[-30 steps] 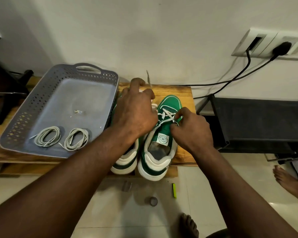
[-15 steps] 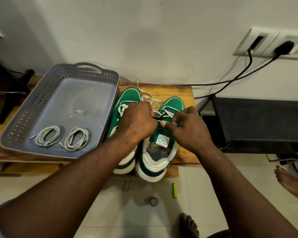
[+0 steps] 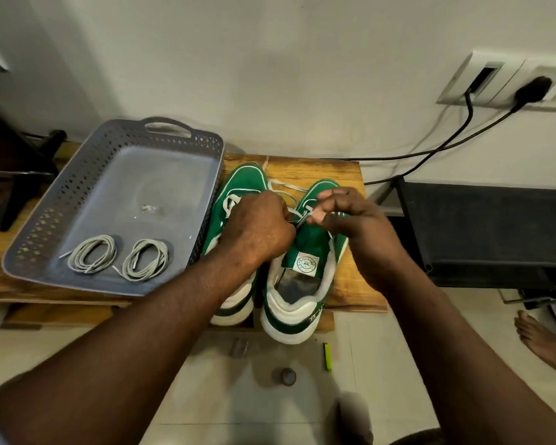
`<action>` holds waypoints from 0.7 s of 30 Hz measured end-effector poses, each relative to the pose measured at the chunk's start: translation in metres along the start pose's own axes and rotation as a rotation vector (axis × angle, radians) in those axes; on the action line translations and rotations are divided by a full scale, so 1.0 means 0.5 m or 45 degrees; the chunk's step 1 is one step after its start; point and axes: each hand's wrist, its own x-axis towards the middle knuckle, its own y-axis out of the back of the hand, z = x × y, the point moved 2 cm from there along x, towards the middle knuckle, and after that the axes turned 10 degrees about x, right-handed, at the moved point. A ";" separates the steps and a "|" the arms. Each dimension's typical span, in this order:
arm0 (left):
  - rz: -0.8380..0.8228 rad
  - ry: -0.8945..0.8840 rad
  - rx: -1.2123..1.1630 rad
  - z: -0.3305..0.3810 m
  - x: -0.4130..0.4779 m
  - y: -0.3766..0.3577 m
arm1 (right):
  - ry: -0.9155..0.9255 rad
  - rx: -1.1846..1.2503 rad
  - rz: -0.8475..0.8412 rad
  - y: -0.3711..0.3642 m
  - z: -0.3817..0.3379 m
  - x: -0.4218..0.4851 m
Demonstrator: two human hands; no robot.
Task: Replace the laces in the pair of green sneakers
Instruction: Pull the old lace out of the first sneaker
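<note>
Right hand (image 3: 357, 229): thumb and forefinger pinch white lace (image 3: 283, 187) over eyelets of right sneaker (image 3: 312, 242). Left hand (image 3: 257, 226): fingers curled into fist round same lace, just beside right hand. Left sneaker (image 3: 238, 184) partly under left hand. Both sneakers side by side on wooden bench (image 3: 347, 175), toes toward wall. Grey tray (image 3: 77, 187) just beside left sneaker; two coiled grey laces (image 3: 92, 253) inside.

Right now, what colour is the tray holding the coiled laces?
The tray is grey-blue, seen in the head view.
</note>
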 end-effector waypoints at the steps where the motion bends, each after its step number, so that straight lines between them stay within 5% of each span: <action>1: -0.001 0.010 0.002 -0.001 0.001 0.000 | -0.008 0.187 0.003 0.010 -0.009 0.000; 4: -0.050 0.025 -0.055 0.000 0.001 -0.001 | -0.033 0.097 0.124 0.028 -0.012 0.002; 7: -0.087 0.023 -0.075 0.005 0.003 -0.003 | 0.046 -0.942 0.155 0.022 0.007 0.006; 9: -0.093 0.013 -0.068 0.005 0.006 -0.003 | 0.067 -1.259 0.079 0.008 0.014 0.000; 17: -0.070 0.006 -0.035 0.006 0.008 -0.011 | 0.065 -1.218 0.077 -0.009 0.027 0.001; 21: -0.097 0.043 0.013 0.008 0.008 -0.008 | 0.035 -0.764 0.025 -0.004 0.020 0.003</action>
